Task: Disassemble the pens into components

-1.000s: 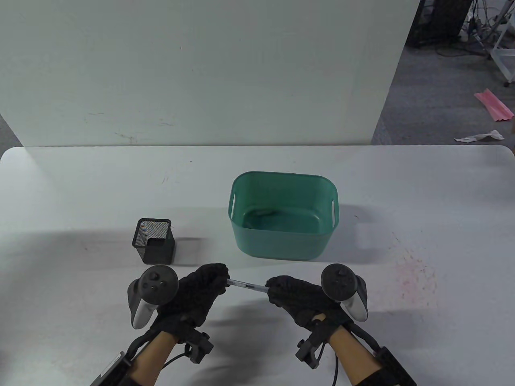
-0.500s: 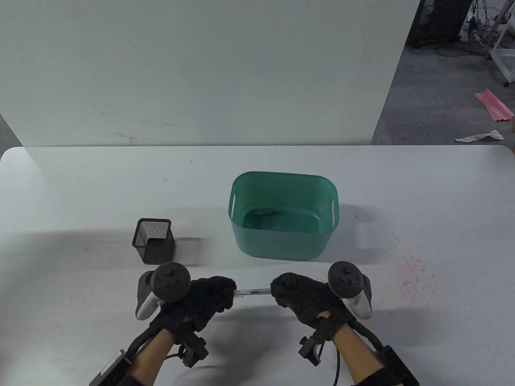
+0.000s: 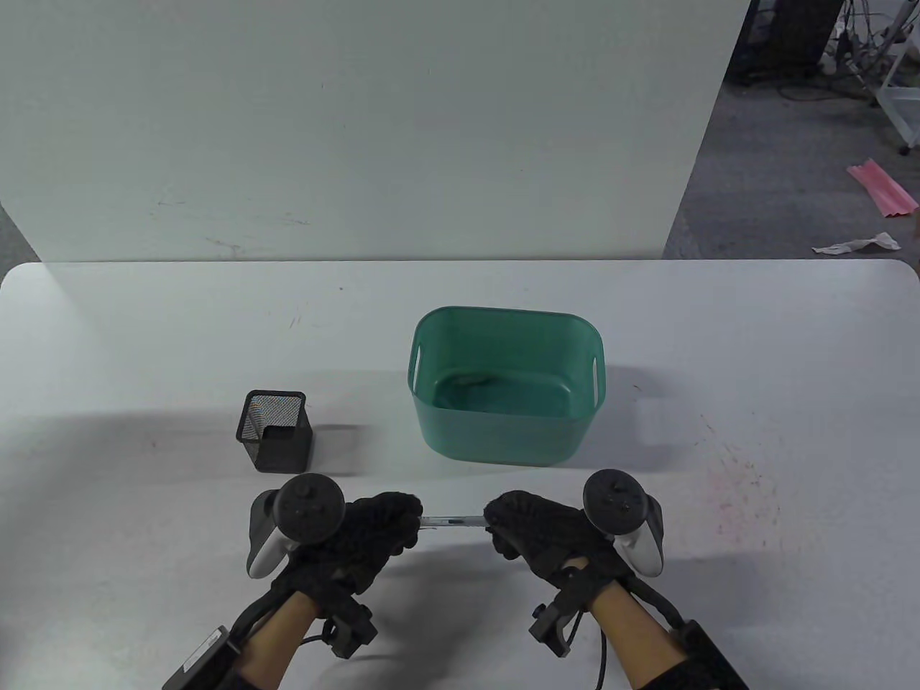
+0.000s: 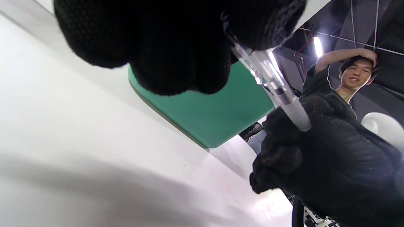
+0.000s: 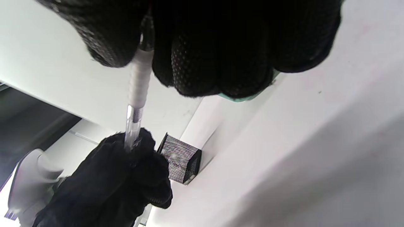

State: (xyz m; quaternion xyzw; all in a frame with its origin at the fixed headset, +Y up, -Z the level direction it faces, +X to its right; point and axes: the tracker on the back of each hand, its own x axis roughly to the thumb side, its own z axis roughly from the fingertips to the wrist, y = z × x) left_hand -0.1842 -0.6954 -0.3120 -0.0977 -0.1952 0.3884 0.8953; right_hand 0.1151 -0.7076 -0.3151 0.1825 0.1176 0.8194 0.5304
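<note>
One white surface carries one green bin and one black mesh pen cup. Nearer the person, the left hand and right hand each clench an end of one clear pen, held level above the surface. No legible writing visible.

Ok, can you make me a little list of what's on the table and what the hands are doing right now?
pen: clear barrel with white grip, held level above the table, between both hands
left hand: grips the clear end
right hand: grips the white-grip end
green bin: behind the hands, no pen parts visible inside
mesh pen cup: black, left of the bin
table: white
</note>
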